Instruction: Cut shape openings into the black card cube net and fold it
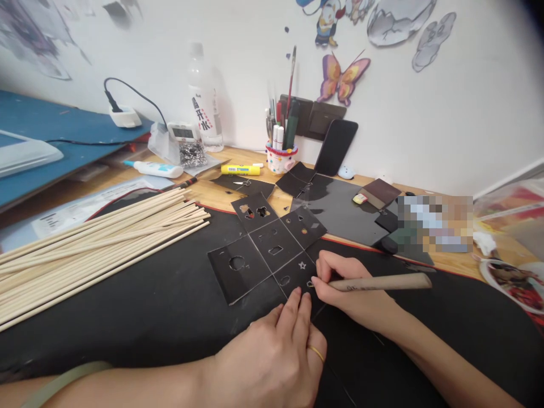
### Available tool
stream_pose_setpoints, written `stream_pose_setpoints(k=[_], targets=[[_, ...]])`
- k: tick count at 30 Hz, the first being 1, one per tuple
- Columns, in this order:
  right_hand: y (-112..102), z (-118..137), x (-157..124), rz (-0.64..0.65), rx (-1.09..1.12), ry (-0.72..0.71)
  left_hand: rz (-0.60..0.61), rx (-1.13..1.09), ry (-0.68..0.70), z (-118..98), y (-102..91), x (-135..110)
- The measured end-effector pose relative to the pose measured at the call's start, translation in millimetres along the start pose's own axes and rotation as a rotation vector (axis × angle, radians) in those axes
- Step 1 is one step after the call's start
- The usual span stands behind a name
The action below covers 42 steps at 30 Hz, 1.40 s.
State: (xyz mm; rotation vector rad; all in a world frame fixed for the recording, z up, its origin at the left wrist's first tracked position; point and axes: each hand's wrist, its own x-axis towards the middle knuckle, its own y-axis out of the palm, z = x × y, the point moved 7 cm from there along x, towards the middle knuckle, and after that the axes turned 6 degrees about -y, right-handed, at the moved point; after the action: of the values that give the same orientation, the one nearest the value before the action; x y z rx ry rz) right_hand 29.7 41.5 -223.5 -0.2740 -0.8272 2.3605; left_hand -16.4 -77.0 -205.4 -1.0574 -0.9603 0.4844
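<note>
A cross-shaped sheet of black card [278,263] lies on the black mat. It has several small cut-outs and outlined shapes, among them a star, an oval and a circle. My left hand [278,351] lies on its near panel, fingers stretched out and pressing it down, a ring on one finger. My right hand [348,283] is closed around a wooden-handled carving knife [386,282]. The knife's thin tip meets a small outlined shape beside my left fingertips; the blade itself is mostly hidden.
Thin wooden sticks [106,246] are piled at the left. Behind the card are black card scraps [297,178], a yellow glue stick [240,169], a pen cup [282,156], a water bottle [206,107] and a leaning phone [337,147]. A bowl [488,272] stands far right.
</note>
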Motion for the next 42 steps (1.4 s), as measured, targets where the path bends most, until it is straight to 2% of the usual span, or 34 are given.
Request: stream_pose_setpoints(k=[23, 38, 40, 42], targets=[[-1.0, -0.7, 1.7, 0.028, -0.008, -0.038, 0.003, -0.027, -0.047, 2.3, 0.5, 1.6], [-2.3, -2.1, 0.4, 0.018, 0.012, -0.008, -0.002, -0.057, -0.049, 2.7, 1.1, 1.2], [-4.7, -4.8, 0.8, -0.019, 0.064, 0.003, -0.003, -0.054, -0.044, 2.1, 1.3, 1.0], [-13.6, -10.1, 0.3, -0.145, 0.156, 0.033, -0.008, -0.051, -0.039, 1.7, 1.0, 0.5]])
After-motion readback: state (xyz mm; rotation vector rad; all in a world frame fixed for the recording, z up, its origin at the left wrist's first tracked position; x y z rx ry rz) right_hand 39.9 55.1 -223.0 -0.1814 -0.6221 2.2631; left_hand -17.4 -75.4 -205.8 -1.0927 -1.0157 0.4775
